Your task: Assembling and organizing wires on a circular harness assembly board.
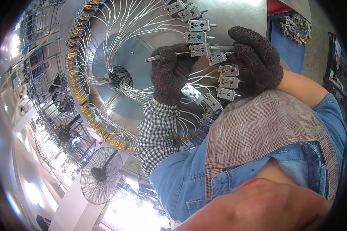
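My left hand (pixel 169 73), in a dark knitted glove, is closed around a slim metal rod (pixel 153 59) with a thicker grey end sticking out to its left. The rod's thin part reaches a silver slotted bracket (pixel 199 50) on the round metal table. My right hand (pixel 260 57), gloved alike, is at the bracket's right side. A grey cylindrical piece (pixel 225 49) runs from the bracket into its fingers, which partly hide it. Another silver bracket (pixel 217 57) sits just below. White wires (pixel 142 32) lead from the brackets toward the table's centre.
The round metal table (pixel 142 104) carries a ring of brackets and brass-coloured fittings (pixel 74 73), with wires bundled into a central hole (pixel 120 75). At the upper right, a heap of wired brass fittings (pixel 295 29) lies by a blue surface (pixel 285 50). Fans (pixel 100 174) stand at the left.
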`<action>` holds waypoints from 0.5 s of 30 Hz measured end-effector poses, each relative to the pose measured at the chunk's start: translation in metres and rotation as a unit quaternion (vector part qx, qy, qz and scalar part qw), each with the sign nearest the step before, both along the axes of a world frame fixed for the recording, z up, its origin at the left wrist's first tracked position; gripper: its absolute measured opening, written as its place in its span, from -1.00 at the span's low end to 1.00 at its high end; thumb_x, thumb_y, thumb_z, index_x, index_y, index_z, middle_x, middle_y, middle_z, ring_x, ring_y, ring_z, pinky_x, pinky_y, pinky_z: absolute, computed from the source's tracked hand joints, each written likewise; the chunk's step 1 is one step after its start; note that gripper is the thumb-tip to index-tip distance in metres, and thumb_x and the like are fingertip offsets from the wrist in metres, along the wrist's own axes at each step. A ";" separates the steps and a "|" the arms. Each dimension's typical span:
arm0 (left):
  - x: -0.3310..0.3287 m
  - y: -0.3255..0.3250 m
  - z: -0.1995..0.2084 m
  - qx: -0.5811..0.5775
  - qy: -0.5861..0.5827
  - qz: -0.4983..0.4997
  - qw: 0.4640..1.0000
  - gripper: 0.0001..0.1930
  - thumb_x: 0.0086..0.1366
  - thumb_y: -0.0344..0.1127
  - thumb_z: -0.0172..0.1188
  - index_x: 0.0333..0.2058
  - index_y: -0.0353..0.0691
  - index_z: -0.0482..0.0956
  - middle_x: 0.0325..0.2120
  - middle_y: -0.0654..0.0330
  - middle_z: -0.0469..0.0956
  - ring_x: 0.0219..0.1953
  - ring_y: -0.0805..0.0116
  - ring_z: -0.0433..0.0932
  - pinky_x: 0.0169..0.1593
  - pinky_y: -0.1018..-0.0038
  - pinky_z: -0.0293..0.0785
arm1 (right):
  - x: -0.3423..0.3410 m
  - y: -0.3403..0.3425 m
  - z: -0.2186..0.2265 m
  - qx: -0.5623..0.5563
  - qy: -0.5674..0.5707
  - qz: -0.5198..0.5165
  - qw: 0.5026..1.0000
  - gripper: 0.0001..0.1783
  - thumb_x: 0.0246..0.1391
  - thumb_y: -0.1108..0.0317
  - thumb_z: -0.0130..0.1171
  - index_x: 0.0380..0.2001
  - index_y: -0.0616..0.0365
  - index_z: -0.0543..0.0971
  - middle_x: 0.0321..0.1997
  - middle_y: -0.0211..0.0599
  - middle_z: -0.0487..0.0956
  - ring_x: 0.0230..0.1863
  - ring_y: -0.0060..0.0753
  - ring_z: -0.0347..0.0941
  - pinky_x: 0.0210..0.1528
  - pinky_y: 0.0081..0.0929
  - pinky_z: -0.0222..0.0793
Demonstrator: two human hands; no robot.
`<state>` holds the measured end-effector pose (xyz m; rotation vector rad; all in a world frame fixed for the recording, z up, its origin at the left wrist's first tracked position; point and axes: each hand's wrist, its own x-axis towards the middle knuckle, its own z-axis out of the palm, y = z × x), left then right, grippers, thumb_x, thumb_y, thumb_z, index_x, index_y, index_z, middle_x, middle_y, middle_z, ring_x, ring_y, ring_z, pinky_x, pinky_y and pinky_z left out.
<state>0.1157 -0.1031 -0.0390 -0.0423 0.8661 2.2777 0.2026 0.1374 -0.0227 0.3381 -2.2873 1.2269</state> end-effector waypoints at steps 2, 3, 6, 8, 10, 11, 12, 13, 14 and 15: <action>0.000 0.002 0.003 -0.007 0.014 0.002 1.000 -0.68 0.29 -0.28 -0.08 -0.10 -0.43 0.39 -0.12 -0.19 0.43 0.00 -0.09 0.41 0.09 0.13 0.41 | 0.001 -0.001 0.003 -0.030 -0.037 0.006 0.999 -0.65 0.18 0.29 0.01 0.00 0.18 0.43 -0.04 -0.17 0.51 -0.13 -0.34 0.50 -0.08 -0.44 0.44; 0.000 0.002 0.005 -0.009 0.029 0.004 1.000 -0.70 0.29 -0.29 -0.08 -0.11 -0.39 0.40 -0.13 -0.16 0.44 0.01 -0.09 0.41 0.10 0.09 0.39 | 0.001 -0.001 0.005 -0.040 -0.049 0.008 0.998 -0.65 0.18 0.29 0.00 0.01 0.18 0.43 -0.05 -0.18 0.52 -0.15 -0.35 0.50 -0.09 -0.45 0.44; 0.003 0.006 0.008 0.022 0.010 0.053 0.998 -0.78 0.32 -0.37 -0.08 -0.20 -0.44 0.38 -0.20 -0.21 0.47 -0.12 -0.11 0.51 -0.03 0.03 0.50 | 0.000 0.000 0.008 -0.142 -0.092 0.041 0.985 -0.64 0.18 0.29 0.00 0.02 0.16 0.42 -0.09 -0.20 0.53 -0.25 -0.45 0.49 -0.18 -0.51 0.45; 0.002 0.006 0.010 0.036 0.001 0.033 0.999 -0.78 0.32 -0.37 -0.09 -0.21 -0.44 0.38 -0.20 -0.21 0.47 -0.12 -0.11 0.51 -0.02 0.02 0.49 | -0.001 0.001 0.009 -0.262 -0.179 0.077 0.945 -0.63 0.19 0.29 0.00 0.04 0.15 0.41 -0.10 -0.23 0.53 -0.30 -0.50 0.46 -0.24 -0.53 0.45; 0.001 0.007 0.010 0.037 -0.016 0.008 0.999 -0.78 0.32 -0.37 -0.09 -0.21 -0.43 0.38 -0.21 -0.20 0.47 -0.13 -0.12 0.51 -0.02 0.01 0.48 | -0.002 0.001 0.010 -0.185 -0.138 0.061 0.971 -0.63 0.19 0.28 0.00 0.05 0.14 0.41 -0.11 -0.24 0.53 -0.30 -0.52 0.46 -0.26 -0.54 0.45; 0.001 0.007 0.010 0.045 0.004 0.023 0.999 -0.78 0.32 -0.36 -0.09 -0.21 -0.43 0.38 -0.21 -0.20 0.47 -0.12 -0.12 0.51 -0.02 0.01 0.48 | -0.001 0.002 0.010 -0.087 -0.092 0.030 0.991 -0.62 0.18 0.28 0.00 0.05 0.13 0.41 -0.11 -0.24 0.53 -0.29 -0.52 0.46 -0.26 -0.54 0.46; 0.001 0.007 0.010 0.032 0.015 0.031 0.999 -0.79 0.32 -0.36 -0.08 -0.21 -0.42 0.38 -0.21 -0.20 0.47 -0.12 -0.12 0.51 -0.01 0.01 0.47 | -0.001 0.002 0.009 -0.065 -0.065 0.032 0.995 -0.62 0.18 0.28 0.01 0.05 0.13 0.40 -0.11 -0.23 0.53 -0.29 -0.52 0.47 -0.26 -0.54 0.46; 0.001 0.006 0.009 0.053 0.023 0.038 0.998 -0.79 0.32 -0.36 -0.08 -0.21 -0.42 0.38 -0.21 -0.20 0.47 -0.12 -0.12 0.51 -0.01 0.01 0.47 | -0.001 0.002 0.009 -0.132 -0.094 0.046 0.986 -0.61 0.17 0.29 0.02 0.05 0.13 0.39 -0.09 -0.22 0.52 -0.26 -0.50 0.48 -0.24 -0.52 0.47; 0.001 0.006 0.009 0.029 0.010 0.036 0.999 -0.78 0.32 -0.35 -0.08 -0.20 -0.42 0.38 -0.20 -0.20 0.47 -0.12 -0.12 0.50 -0.01 0.01 0.47 | -0.001 0.002 0.009 -0.199 -0.115 0.060 0.972 -0.60 0.16 0.30 0.04 0.06 0.12 0.38 -0.08 -0.21 0.52 -0.23 -0.48 0.49 -0.21 -0.49 0.49; 0.001 0.005 0.009 0.005 -0.003 0.034 0.999 -0.78 0.32 -0.34 -0.07 -0.20 -0.41 0.38 -0.20 -0.20 0.46 -0.11 -0.12 0.50 -0.01 0.01 0.47 | -0.001 0.002 0.008 -0.198 -0.121 0.060 0.971 -0.60 0.16 0.30 0.04 0.06 0.12 0.38 -0.08 -0.21 0.52 -0.23 -0.48 0.49 -0.21 -0.49 0.49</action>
